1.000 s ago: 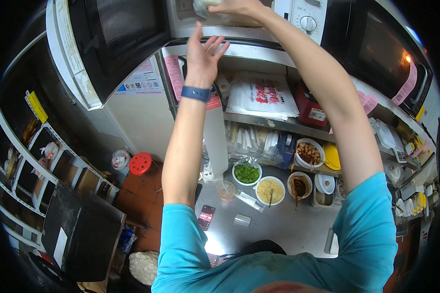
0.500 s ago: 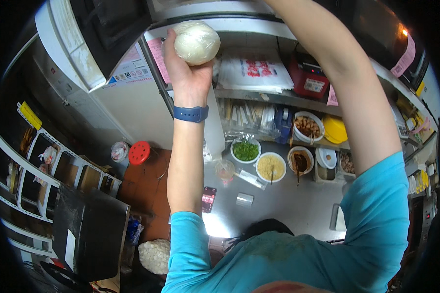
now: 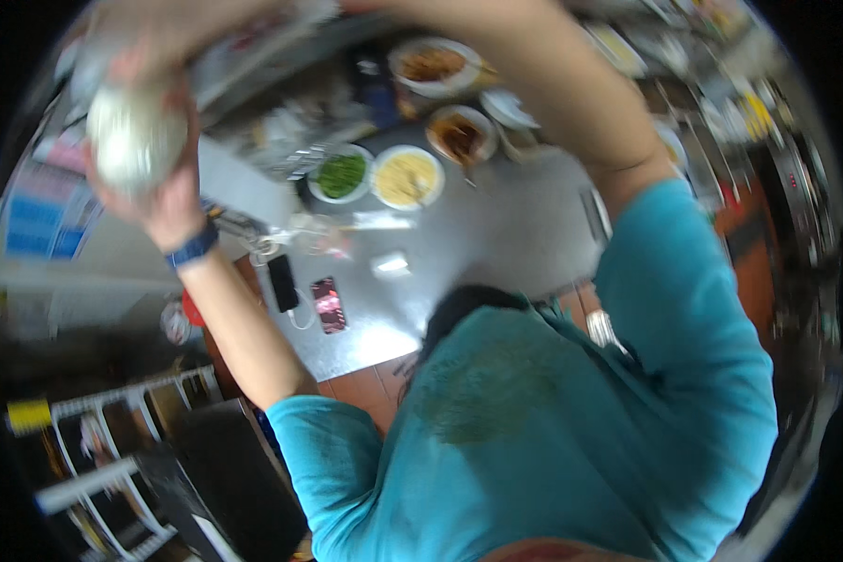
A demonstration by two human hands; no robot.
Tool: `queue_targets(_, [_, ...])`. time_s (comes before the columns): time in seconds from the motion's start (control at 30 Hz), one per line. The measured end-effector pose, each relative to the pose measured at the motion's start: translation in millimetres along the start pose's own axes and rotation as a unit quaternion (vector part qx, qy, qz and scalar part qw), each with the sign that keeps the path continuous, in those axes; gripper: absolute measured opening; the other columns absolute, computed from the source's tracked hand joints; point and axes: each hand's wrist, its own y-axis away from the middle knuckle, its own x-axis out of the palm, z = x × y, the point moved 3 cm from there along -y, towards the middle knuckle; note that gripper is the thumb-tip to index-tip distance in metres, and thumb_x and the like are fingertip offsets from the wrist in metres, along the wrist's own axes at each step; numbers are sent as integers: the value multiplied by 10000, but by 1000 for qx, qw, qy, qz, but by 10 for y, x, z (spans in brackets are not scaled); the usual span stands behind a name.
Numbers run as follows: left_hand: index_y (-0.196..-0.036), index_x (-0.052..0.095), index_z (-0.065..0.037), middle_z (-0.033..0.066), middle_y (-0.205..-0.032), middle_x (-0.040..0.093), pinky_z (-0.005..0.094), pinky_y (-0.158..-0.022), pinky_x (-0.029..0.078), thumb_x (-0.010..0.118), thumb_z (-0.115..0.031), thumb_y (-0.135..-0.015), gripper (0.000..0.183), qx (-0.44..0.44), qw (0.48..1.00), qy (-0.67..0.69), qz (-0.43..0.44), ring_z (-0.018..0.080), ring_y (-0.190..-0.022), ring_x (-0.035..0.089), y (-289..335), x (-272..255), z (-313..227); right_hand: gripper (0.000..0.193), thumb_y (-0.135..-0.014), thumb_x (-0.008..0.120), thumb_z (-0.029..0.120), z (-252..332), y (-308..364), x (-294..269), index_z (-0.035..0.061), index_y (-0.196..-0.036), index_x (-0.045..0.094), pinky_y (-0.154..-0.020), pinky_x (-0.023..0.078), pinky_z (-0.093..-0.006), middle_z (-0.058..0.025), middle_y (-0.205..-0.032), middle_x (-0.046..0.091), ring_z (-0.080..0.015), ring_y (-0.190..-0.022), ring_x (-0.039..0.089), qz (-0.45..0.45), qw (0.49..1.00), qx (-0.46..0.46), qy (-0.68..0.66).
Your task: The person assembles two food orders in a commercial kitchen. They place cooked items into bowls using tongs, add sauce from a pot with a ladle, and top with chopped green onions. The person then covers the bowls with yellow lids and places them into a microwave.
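The left hand [image 3: 155,192] is curled around a pale round ball [image 3: 133,139], held high at upper left above the steel worktop [image 3: 496,253]. The right hand is out of view; only its raised arm shows.

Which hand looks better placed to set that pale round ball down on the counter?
Probably the left hand: it already grips the pale ball. The right arm reaches up out of view.
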Motion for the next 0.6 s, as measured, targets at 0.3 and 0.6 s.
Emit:
queue_targets(0.3, [-1439, 419, -81, 133, -1417, 492, 518, -1066, 421, 553, -523, -885, 722, -264, 834, 30, -484, 330, -1273, 499, 2958, -549, 3103, 352, -739, 668, 111, 1977, 2755, -491, 114, -1089, 632, -1146, 352, -534, -84, -998, 522, -277, -1154, 510, 130, 909, 322, -229])
queue_targets(0.6, [-1408, 482, -72, 173, -1363, 565, 560, -954, 497, 566, -501, -862, 700, -417, 809, 159, -382, 388, -1216, 564, 2842, -295, 5300, 549, -801, 581, 44, 2121, 5057, -1065, 86, -1344, 512, -1201, 293, -455, -191, -1516, 391, -389, -1437, 336, 302, 802, 496, -141])
